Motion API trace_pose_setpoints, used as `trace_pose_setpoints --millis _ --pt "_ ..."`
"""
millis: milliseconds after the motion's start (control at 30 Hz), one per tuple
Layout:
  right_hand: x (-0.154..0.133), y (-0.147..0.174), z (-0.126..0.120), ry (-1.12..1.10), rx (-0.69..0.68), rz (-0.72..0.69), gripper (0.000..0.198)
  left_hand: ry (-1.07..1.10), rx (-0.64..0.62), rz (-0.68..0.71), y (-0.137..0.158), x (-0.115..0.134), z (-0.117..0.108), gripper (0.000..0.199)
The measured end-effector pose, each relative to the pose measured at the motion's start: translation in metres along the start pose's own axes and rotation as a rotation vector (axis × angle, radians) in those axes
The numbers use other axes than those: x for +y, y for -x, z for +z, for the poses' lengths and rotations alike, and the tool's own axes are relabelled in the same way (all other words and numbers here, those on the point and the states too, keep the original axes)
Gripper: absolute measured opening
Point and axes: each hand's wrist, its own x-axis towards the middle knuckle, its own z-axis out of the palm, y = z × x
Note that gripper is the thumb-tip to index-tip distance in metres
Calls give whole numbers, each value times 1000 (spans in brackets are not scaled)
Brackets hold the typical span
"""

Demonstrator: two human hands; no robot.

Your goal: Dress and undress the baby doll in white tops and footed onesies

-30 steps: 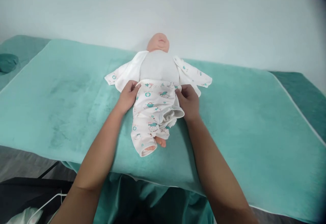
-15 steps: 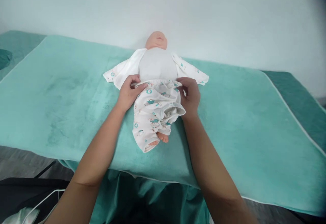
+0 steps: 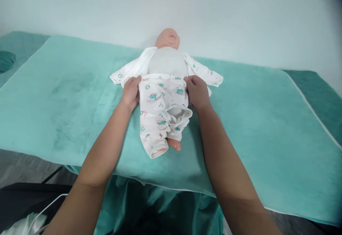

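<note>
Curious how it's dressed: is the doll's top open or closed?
Open: the top lies parted, and the doll shows a grey chest between the sides.

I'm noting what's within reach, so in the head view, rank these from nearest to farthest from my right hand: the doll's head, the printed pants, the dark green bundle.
From your right hand:
1. Printed pants: held at their upper right corner.
2. Doll's head: above the pants in the view.
3. Dark green bundle: at the far left edge.

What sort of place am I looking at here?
Probably a room for practising baby care: a doll in printed pants and an open jacket lies on green cloth near a plain pale wall.
</note>
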Motion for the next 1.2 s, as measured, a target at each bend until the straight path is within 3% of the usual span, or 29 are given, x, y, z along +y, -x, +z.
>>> trace_pose_setpoints --millis 167,267,433,600,833,1033,1200 --pt "4 13 -7 -339 -126 127 37 -234 -93 94 9 -2 -4 33" --pt "1 20 -16 -359 -232 122 39 -272 -190 74 20 0 -7 26" --pt "2 23 -22 -338 -314 194 48 -346 -289 111 30 4 -11 34" --pt "1 26 -14 -371 -259 155 40 -216 -261 46 29 5 -5 35" --pt "-17 31 -4 -292 -91 45 38 -159 -119 103 29 7 4 34" --pt "-4 22 -1 -202 31 -19 43 -105 -94 91 24 3 7 25" --pt "9 11 2 -225 73 -1 33 -24 -247 -33 26 1 10 30"
